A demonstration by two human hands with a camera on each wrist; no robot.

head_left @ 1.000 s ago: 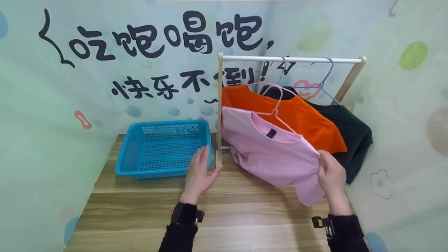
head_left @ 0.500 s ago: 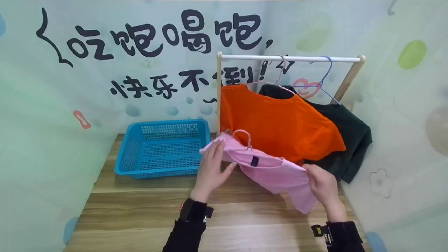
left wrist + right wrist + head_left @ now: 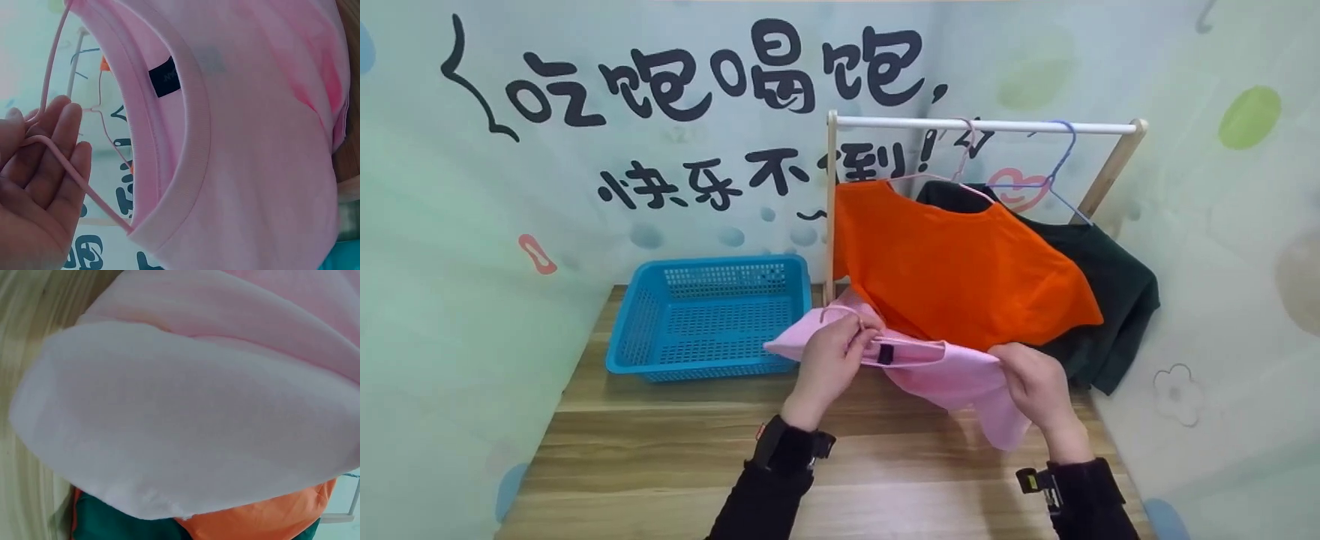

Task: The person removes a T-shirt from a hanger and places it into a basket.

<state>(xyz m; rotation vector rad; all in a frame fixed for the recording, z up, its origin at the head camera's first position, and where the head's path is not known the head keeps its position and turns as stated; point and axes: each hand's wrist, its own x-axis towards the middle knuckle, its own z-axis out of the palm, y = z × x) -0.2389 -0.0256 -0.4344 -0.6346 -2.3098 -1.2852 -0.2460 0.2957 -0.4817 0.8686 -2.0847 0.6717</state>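
A pink T-shirt [image 3: 937,373] on a pink hanger [image 3: 104,207] is held tilted in front of the clothes rack. My left hand [image 3: 831,366] pinches the hanger just below its hook, between thumb and fingers, beside the neckline with the black label [image 3: 165,77]. At the shirt's other shoulder, my right hand [image 3: 1039,386] grips the cloth. In the right wrist view pink fabric [image 3: 185,416] fills most of the picture and hides that hand. Behind the shirt hang an orange T-shirt [image 3: 960,270] and a dark green top [image 3: 1125,292].
The rack's white rail [image 3: 900,124] carries a pink hanger [image 3: 964,154] and a blue hanger [image 3: 1063,154]. Left of the rack's wooden post [image 3: 832,202], a blue plastic basket [image 3: 622,319] stands on the wooden table [image 3: 660,457]. Printed cloth [image 3: 472,337] encloses the table.
The pink T-shirt has come down and left, away from the rack. My left hand has gone from spread fingers near the basket to pinching the hanger. My right hand has kept its grip, moving left.
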